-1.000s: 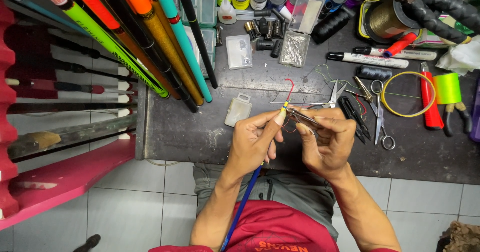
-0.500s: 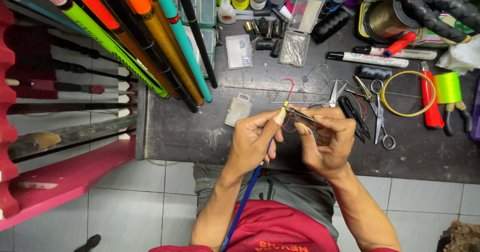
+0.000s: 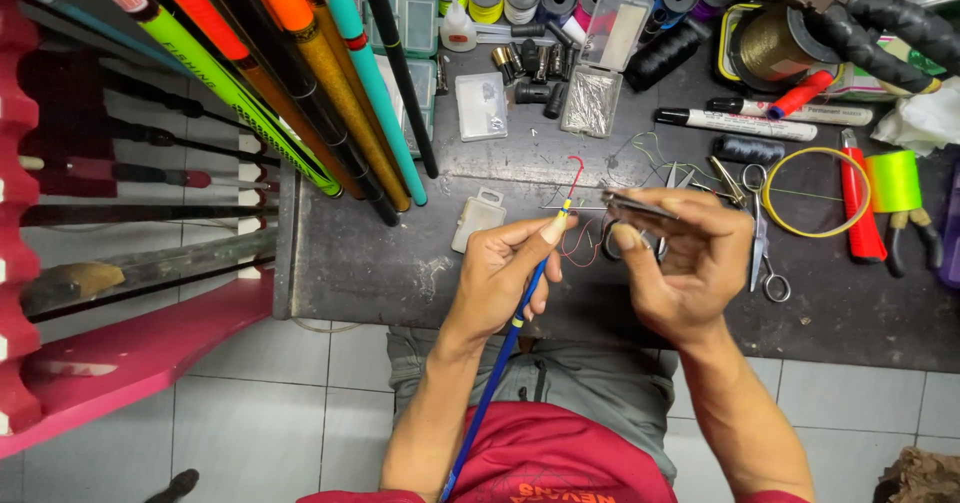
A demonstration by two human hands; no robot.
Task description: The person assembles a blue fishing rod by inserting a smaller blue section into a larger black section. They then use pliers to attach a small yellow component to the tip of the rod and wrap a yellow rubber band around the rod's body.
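Blue rod (image 3: 500,363) runs from bottom center of the frame up to mid-frame, its tip at the left hand (image 3: 500,273), thumb and forefinger pinched on it just below a red thread (image 3: 577,178) curling off the tip. Right hand (image 3: 680,263) just beside, fingers pinched on a thin dark tool (image 3: 635,203) pointing at the tip. Both over the dark worktable (image 3: 380,263). Small clear box (image 3: 477,218) left of the hands, scissors (image 3: 762,233) right, yellow line loop (image 3: 815,193) further right, colored rods (image 3: 300,83) upper left.
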